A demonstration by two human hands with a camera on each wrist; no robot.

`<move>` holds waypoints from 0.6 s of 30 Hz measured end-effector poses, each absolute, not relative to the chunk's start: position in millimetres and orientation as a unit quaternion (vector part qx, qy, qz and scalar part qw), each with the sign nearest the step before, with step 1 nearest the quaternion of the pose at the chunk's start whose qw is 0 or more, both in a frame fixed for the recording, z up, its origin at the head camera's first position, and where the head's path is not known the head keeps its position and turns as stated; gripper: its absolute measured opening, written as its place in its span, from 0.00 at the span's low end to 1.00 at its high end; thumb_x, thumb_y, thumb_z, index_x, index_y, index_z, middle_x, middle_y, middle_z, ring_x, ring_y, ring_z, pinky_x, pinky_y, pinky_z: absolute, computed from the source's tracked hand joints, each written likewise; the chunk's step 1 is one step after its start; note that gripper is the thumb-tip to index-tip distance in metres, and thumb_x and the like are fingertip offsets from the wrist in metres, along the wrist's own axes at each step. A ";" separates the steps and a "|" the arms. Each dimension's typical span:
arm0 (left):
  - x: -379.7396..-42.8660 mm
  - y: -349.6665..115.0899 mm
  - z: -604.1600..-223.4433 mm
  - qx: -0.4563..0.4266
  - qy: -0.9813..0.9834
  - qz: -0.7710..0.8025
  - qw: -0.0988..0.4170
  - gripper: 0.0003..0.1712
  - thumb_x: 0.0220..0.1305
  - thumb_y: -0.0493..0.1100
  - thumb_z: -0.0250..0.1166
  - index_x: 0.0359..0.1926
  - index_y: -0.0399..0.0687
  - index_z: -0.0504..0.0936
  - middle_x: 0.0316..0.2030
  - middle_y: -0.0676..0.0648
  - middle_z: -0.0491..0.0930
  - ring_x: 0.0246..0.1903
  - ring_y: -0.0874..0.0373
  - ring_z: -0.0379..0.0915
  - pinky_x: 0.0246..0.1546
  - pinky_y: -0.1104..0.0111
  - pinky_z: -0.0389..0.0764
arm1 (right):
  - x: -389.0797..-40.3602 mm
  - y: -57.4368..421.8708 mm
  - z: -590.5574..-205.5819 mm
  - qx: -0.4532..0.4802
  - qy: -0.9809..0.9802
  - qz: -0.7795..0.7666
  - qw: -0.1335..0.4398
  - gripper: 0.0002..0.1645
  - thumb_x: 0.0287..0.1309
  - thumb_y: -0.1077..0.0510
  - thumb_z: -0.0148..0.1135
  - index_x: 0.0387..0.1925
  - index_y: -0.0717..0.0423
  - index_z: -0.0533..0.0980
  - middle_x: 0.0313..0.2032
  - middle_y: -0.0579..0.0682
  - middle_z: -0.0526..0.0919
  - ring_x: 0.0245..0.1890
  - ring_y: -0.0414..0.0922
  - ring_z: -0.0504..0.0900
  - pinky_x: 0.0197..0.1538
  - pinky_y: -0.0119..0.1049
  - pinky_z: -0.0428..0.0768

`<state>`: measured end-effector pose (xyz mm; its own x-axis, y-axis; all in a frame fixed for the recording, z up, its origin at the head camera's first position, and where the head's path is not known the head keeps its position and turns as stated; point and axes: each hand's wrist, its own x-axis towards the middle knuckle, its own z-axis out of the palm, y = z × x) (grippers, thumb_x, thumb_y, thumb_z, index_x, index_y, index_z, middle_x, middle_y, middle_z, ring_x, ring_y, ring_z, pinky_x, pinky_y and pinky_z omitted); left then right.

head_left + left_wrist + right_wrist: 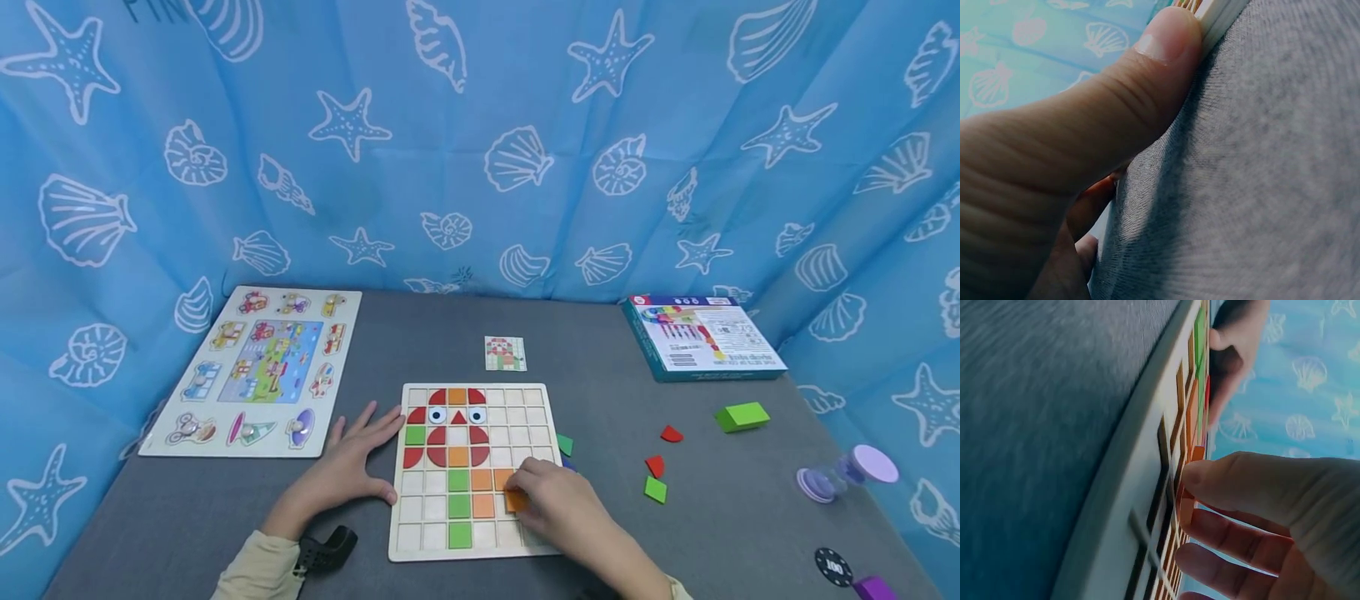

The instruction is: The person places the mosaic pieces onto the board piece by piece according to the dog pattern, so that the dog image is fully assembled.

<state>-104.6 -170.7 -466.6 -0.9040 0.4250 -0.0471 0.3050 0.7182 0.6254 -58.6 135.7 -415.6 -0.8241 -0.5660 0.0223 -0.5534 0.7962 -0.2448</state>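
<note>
A wooden grid board (468, 553) lies on the grey table, partly filled with red, green and orange tiles and two eye tiles. My right hand (561, 504) pinches an orange square tile (515, 501) between thumb and fingers over the lower right cells. In the right wrist view the orange tile (1187, 511) is tilted near the grid. My left hand (341, 471), fingers spread, touches the board's left edge. Its thumb (1169, 37) presses against the board's side in the left wrist view. Green squares (459, 504) and orange squares (483, 505) fill cells beside the right hand.
A small pattern card (506, 353) lies behind the board. Left stands a picture puzzle board (322, 433); a box (705, 333) is back right. Loose red pieces (656, 466), a green tile (655, 489), a green block (742, 417) and a purple hourglass-like object (847, 475) lie right.
</note>
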 end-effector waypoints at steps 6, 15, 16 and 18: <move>-104.6 -170.6 -467.0 0.199 0.922 0.317 0.095 0.64 0.23 0.70 0.68 0.66 0.55 0.56 0.67 0.55 0.51 0.67 0.47 0.32 0.58 0.41 0.29 | -59.3 127.7 -416.8 -0.316 0.941 -0.117 0.038 0.15 0.39 0.53 0.70 0.34 0.48 0.80 0.30 0.39 0.76 0.28 0.34 0.72 0.34 0.27 0.75; -104.9 -170.1 -464.6 0.194 0.923 0.319 0.095 0.64 0.23 0.69 0.69 0.66 0.54 0.56 0.67 0.54 0.51 0.67 0.47 0.32 0.58 0.42 0.28 | -60.3 124.2 -418.3 -0.317 0.940 -0.117 0.034 0.14 0.39 0.54 0.70 0.34 0.47 0.81 0.29 0.38 0.76 0.28 0.33 0.72 0.32 0.27 0.75; -104.9 -170.0 -464.6 0.194 0.923 0.317 0.094 0.64 0.23 0.69 0.69 0.66 0.54 0.56 0.67 0.54 0.51 0.67 0.47 0.32 0.58 0.42 0.28 | -60.2 124.0 -418.1 -0.316 0.941 -0.118 0.035 0.14 0.39 0.54 0.70 0.34 0.47 0.81 0.29 0.38 0.76 0.28 0.33 0.72 0.32 0.27 0.75; -104.9 -169.9 -464.3 0.194 0.924 0.316 0.093 0.64 0.23 0.69 0.69 0.66 0.54 0.56 0.67 0.54 0.51 0.67 0.46 0.32 0.58 0.42 0.29 | -60.2 124.3 -417.9 -0.315 0.941 -0.121 0.037 0.15 0.39 0.53 0.70 0.34 0.47 0.81 0.30 0.39 0.76 0.28 0.33 0.72 0.33 0.27 0.75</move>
